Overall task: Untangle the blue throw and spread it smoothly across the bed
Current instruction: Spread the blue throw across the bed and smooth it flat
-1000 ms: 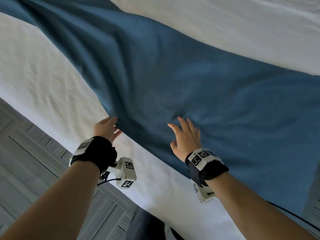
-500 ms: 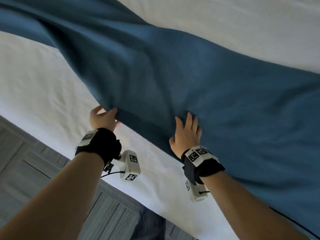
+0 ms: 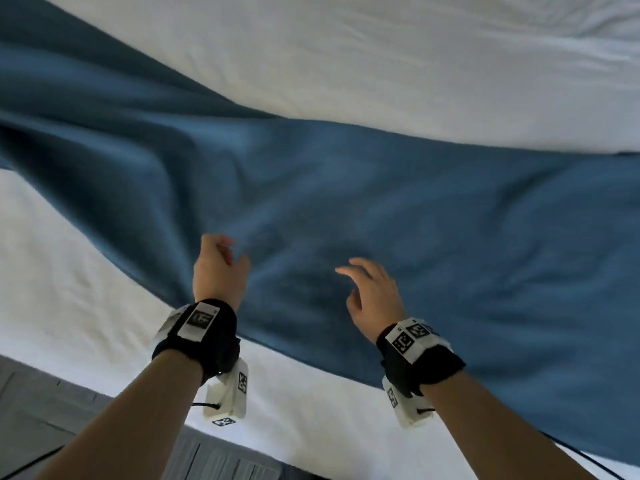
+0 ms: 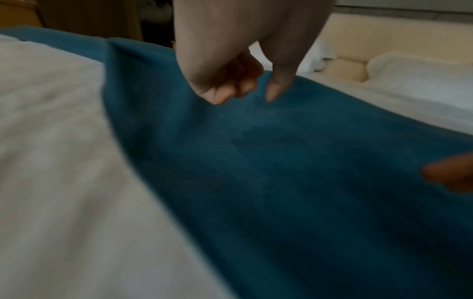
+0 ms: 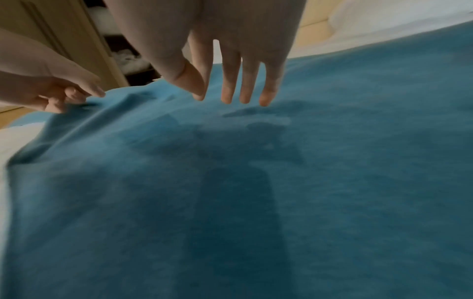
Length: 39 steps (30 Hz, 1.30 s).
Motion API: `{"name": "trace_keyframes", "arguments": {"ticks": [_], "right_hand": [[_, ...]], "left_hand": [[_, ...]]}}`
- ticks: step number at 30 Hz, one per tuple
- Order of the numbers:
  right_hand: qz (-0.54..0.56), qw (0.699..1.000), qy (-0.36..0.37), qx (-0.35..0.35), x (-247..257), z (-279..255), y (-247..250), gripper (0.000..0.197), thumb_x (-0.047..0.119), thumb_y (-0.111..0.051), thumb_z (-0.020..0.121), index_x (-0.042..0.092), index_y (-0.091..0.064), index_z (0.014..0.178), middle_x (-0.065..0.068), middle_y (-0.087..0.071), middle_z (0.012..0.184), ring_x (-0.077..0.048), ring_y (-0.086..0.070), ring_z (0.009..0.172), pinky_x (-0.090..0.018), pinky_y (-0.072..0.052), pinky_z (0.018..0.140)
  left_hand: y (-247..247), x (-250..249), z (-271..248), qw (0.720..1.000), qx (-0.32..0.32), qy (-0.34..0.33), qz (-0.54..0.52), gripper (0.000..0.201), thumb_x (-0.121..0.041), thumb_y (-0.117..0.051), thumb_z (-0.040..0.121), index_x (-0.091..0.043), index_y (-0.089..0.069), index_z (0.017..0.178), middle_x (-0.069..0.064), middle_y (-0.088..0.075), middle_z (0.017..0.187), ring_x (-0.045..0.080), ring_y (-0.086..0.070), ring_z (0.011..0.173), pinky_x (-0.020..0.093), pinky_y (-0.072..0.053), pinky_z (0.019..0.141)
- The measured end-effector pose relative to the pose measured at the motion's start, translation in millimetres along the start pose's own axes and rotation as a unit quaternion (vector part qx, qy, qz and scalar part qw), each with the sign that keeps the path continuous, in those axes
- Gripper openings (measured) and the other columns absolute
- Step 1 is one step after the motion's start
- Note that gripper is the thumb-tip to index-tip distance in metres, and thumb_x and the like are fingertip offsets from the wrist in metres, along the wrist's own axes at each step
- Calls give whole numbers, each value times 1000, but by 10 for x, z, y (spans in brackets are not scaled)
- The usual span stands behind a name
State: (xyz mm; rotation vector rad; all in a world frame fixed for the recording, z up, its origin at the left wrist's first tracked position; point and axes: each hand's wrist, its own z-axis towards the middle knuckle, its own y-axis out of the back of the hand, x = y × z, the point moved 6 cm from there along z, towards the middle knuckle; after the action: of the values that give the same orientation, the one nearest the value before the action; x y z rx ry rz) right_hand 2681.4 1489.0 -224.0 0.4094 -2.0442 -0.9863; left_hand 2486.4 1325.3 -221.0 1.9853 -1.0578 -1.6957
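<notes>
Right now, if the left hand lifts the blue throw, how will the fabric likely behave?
Probably floppy: the blue throw ridges softly near the left hand. It likely drapes and sags rather than holding shape. Its matte, fuzzy surface suggests it will drag on the white sheet, not glide.

Raised throw fold (image 3: 114, 174) left; open sheet (image 3: 381, 64) beyond

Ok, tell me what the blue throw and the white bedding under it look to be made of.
Blue throw: seems a soft, matte fleece or brushed knit; it has a faintly fuzzy surface, no sheen, and drapes in rounded folds. White bedding: looks like smooth matte woven cotton or a cotton blend, with fine, shallow creases. The blur leaves the exact fibre open.
</notes>
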Motion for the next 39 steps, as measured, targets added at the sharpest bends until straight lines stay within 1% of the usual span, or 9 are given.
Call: {"name": "trace_keyframes", "arguments": {"ticks": [6, 10, 16, 23, 26, 30, 33, 36, 39], "right_hand": [[24, 992, -102, -68, -943, -15, 773, 46, 4, -50, 80, 18, -54, 123, -3, -46, 134, -23, -38, 127, -39, -37, 102], [13, 988, -127, -82, -1422, 42, 1244, 45, 3, -51, 81, 18, -52, 123, -4, -45, 133, -24, -38, 125, -38, -37, 100], [-16, 983, -148, -106, -1988, 374, 1918, 49, 7, -50, 82, 17, -48, 129, -6, -43, 136, -25, -34, 129, -39, -37, 101], [-58, 972, -184, -135, -2266, 747, 2000, 80, 8, -51, 80, 20, -12, 148, -2, -20, 154, -23, -19, 141, -42, -32, 105], [-76, 971, -178, -141, -2304, 936, 1915, 79, 11, -51, 81, 21, -11, 148, -3, -17, 155, -24, -14, 143, -42, -28, 110], [-111, 962, -159, -192, -2359, 1286, 2044, 68, 18, -48, 87, 20, -17, 148, -8, -20, 155, -28, -15, 143, -47, -26, 109], [-140, 962, -144, -186, -2349, 1525, 2070, 63, 23, -45, 89, 20, -19, 146, -6, -25, 153, -28, -16, 143, -52, -19, 112], [-186, 957, -109, -194, -2278, 1600, 2081, 51, 26, -45, 91, 16, -34, 140, -9, -50, 135, -27, -34, 136, -53, -15, 113], [-179, 953, -88, -230, -2233, 1512, 2170, 37, 25, -43, 92, 14, -50, 126, -9, -62, 114, -30, -52, 113, -48, -26, 108]], "left_hand": [[-969, -935, -139, 983, 142, -86, 82, 24, -11, -54, 81, -23, -53, 102, -7, -53, 75, 23, -51, 75, 31, -40, 73], [-1419, -1468, -190, 969, 181, -125, 116, 21, -12, -52, 83, -21, -53, 101, 1, -58, 90, 26, -56, 82, 36, -45, 79], [-1856, -2124, -120, 944, 187, -226, 149, 23, -3, -52, 84, -8, -58, 105, 14, -55, 112, 34, -57, 97, 42, -44, 87], [-2261, -2434, 99, 903, 155, -319, 240, 34, -8, -53, 85, -18, -53, 117, 2, -50, 127, 24, -44, 121, 38, -30, 99], [-2477, -2482, 255, 888, 155, -340, 268, 46, -16, -55, 87, -19, -45, 131, 0, -41, 141, 23, -34, 132, 39, -23, 108], [-2711, -2482, 503, 853, 179, -345, 349, 66, -44, -56, 86, -21, -30, 142, 0, -29, 151, 21, -19, 142, 47, -13, 116], [-2758, -2449, 659, 848, 197, -324, 371, 74, -55, -57, 82, -23, -29, 142, 1, -37, 147, 22, -22, 141, 51, -9, 115], [-2677, -2527, 640, 874, 169, -349, 293, 49, -46, -65, 79, -25, -52, 121, 0, -57, 120, 25, -45, 121, 43, -21, 109], [-2564, -2569, 481, 882, 156, -376, 238, 27, -39, -66, 81, -20, -61, 99, 0, -61, 97, 25, -54, 100, 38, -31, 93]]}}
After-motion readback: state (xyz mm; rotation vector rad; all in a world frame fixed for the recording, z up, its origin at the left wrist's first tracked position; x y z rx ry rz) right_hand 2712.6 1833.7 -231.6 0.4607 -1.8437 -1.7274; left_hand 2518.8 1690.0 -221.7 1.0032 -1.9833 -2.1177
